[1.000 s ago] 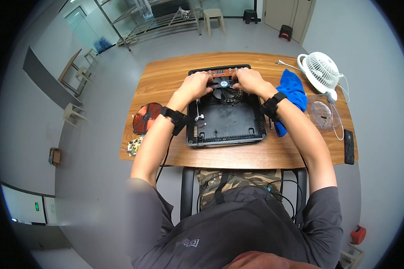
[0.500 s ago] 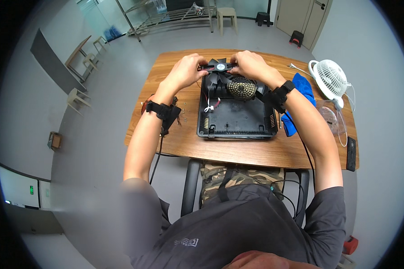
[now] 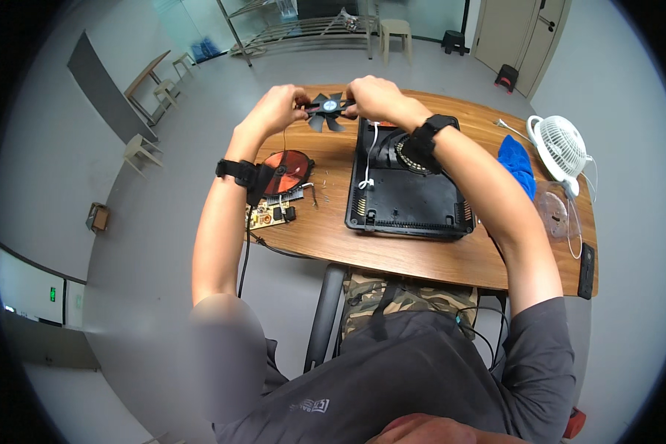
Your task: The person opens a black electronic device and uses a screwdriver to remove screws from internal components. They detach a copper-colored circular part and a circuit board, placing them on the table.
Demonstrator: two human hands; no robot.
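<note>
A black cooling fan [image 3: 331, 106] with several blades and a pale round hub label is held level between both hands above the far side of the table. My left hand [image 3: 280, 109] pinches its left end, and my right hand [image 3: 372, 99] grips its right end. Just right of the fan lies an open black plastic housing [image 3: 414, 196], with a round grille in it and a white connector lead [image 3: 370, 152]. Left of it lie an orange-red coil disc [image 3: 288, 172] and a circuit board [image 3: 270, 215], partly covered by my left wrist strap.
Small screws [image 3: 326, 181] are scattered on the wooden table [image 3: 333, 251] between coil and housing. To the right are a blue cloth [image 3: 517, 164], a white fan [image 3: 562, 144], a clear plastic container [image 3: 559, 214] and a black bar [image 3: 586, 271].
Both hands have carried the cooling fan left, away from over the housing. The coil disc and circuit board show more fully now. My view has shifted slightly.
</note>
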